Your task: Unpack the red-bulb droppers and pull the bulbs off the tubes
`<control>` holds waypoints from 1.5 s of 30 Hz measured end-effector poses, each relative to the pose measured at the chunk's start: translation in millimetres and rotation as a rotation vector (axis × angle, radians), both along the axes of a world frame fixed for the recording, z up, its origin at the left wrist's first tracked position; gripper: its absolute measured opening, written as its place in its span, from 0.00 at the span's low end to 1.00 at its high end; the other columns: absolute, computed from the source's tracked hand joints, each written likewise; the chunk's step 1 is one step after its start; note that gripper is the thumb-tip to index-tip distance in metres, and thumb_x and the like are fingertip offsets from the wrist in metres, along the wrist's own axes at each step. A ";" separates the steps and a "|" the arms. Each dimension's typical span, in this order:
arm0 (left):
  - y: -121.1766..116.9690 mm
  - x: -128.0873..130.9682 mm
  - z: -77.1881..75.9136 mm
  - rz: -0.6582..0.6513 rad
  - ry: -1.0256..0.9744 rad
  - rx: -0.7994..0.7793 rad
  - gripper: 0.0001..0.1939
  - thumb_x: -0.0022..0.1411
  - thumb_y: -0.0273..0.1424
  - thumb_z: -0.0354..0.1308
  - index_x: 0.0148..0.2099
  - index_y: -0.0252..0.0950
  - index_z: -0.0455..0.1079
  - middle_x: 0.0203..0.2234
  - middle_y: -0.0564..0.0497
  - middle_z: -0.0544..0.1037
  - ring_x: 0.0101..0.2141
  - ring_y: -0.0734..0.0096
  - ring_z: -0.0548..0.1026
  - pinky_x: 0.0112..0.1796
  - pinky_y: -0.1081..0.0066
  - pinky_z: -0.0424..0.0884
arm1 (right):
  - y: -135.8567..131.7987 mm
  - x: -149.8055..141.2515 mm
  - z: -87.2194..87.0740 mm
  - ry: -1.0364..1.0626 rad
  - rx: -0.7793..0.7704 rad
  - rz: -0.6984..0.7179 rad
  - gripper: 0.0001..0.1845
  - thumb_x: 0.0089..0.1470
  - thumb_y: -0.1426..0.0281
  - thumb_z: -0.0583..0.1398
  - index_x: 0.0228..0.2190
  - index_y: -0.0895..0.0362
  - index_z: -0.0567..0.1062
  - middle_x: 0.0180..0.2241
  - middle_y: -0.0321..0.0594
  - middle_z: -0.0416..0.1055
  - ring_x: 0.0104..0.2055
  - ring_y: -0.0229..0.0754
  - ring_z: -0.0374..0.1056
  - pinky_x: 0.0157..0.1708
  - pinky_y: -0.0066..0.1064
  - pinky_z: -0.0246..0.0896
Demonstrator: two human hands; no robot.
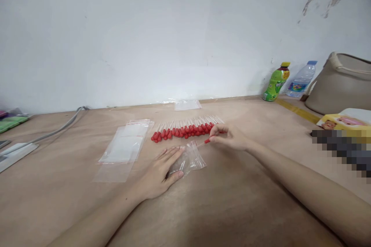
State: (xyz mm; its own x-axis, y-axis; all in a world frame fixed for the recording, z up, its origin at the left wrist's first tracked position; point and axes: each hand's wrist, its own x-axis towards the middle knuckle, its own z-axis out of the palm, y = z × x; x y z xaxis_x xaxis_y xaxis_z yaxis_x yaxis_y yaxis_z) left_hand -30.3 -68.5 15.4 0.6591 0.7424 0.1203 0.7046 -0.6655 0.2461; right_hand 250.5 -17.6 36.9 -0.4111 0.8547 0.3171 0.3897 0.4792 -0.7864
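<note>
A small clear zip bag (189, 162) lies on the table. My left hand (164, 171) rests on its left side, fingers stretched out and thumb apart, pressing it down. Between the thumb and fingers of my right hand (228, 135) is a thin pale stick with a red end (206, 141). Its pale part points left toward the bag's upper right edge; whether the tip is inside I cannot tell. Just behind both hands lies a row of many such red-ended sticks (185, 130), pale points toward the wall.
A stack of flat clear bags (123, 144) lies left of my hands; another plastic packet (188, 105) is by the wall. Rightward stand a green drink bottle (275, 85), a water bottle (301, 81) and a beige bag (339, 85). A grey cable (68, 121) crosses the left side.
</note>
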 end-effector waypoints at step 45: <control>14.5 -0.5 -1.3 0.298 -0.386 -0.116 0.19 0.60 0.42 0.46 0.46 0.37 0.68 0.42 0.46 0.72 0.41 0.66 0.71 0.41 0.65 0.67 | -32.4 -12.2 -28.0 -0.460 0.254 0.446 0.17 0.52 0.59 0.55 0.45 0.46 0.70 0.55 0.37 0.59 0.62 0.47 0.41 0.57 0.48 0.42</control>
